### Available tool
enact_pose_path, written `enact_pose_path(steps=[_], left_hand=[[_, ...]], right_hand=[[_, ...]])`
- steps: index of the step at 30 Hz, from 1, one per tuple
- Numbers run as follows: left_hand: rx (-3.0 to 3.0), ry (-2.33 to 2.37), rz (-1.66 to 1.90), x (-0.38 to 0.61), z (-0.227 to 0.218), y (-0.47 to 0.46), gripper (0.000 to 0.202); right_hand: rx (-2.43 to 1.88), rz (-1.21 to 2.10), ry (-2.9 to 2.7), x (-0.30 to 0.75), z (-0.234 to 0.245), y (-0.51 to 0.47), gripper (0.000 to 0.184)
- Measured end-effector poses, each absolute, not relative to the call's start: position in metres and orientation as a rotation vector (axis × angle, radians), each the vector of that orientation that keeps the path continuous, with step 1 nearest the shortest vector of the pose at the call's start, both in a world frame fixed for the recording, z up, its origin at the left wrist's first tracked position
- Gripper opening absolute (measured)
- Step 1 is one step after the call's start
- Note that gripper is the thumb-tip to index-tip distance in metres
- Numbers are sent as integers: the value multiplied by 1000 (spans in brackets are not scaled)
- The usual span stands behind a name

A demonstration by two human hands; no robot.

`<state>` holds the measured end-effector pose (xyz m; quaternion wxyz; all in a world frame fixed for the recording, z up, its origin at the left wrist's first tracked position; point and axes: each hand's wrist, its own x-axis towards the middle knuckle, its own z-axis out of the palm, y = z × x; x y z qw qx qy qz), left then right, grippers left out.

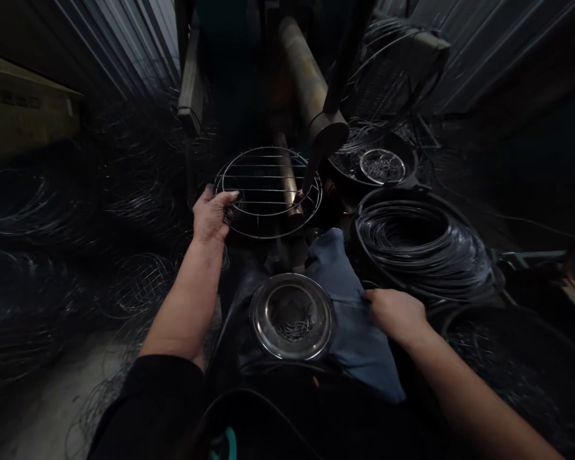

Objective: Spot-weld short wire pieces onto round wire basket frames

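My left hand (pixel 212 212) grips the left edge of a round wire rack (pixel 256 190), thumb on top. The rack has two rings and several parallel cross wires. Its right side lies between the upper electrode (pixel 310 171) and the lower metal bar (pixel 290 182) of a welding machine, where a small reddish glow shows. My right hand (pixel 397 313) is closed beside a blue cloth (pixel 354 326); a thin dark piece shows at its fingertips, too small to name. A metal bowl (pixel 263 322) with short wire pieces (pixel 294 329) sits in front of my body.
To the right, a tub holds a large wire coil (pixel 407 236). Behind it, a dark basin (pixel 335 169) carries a smaller dish (pixel 382 167) of wire pieces. Stacked wire racks (pixel 141 281) crowd the left floor. The machine's thick upper arm (pixel 306 70) projects toward me.
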<state>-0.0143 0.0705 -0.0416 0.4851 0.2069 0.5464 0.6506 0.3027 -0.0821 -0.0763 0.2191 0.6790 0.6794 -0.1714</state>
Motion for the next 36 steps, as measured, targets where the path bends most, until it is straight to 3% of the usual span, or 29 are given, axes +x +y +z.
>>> enact_pose_path(steps=[6, 9, 12, 16, 19, 25, 31, 36], left_hand=[[507, 1324, 1644, -13, -42, 65, 50], [488, 1328, 1683, -7, -40, 59, 41], [465, 1311, 1673, 4, -42, 53, 39], [446, 1275, 1683, 18, -44, 47, 41], [458, 1266, 1696, 25, -44, 44, 38], [492, 1262, 1730, 30, -44, 46, 38], [439, 1261, 1737, 26, -45, 52, 37], [443, 1233, 1741, 29, -45, 53, 36]], right_hand=[[1961, -583, 2105, 325, -93, -73, 31], [2078, -1096, 2353, 317, -85, -54, 23], [2084, -1743, 2466, 289, -70, -33, 30], [2116, -1932, 2711, 249, -51, -9, 25], [2248, -1895, 2742, 232, -42, 2, 21], [2402, -1036, 2947, 212, -33, 14, 17], [2157, -1130, 2991, 212, -36, 20, 14], [2440, -1104, 2913, 207, -42, 25, 16]])
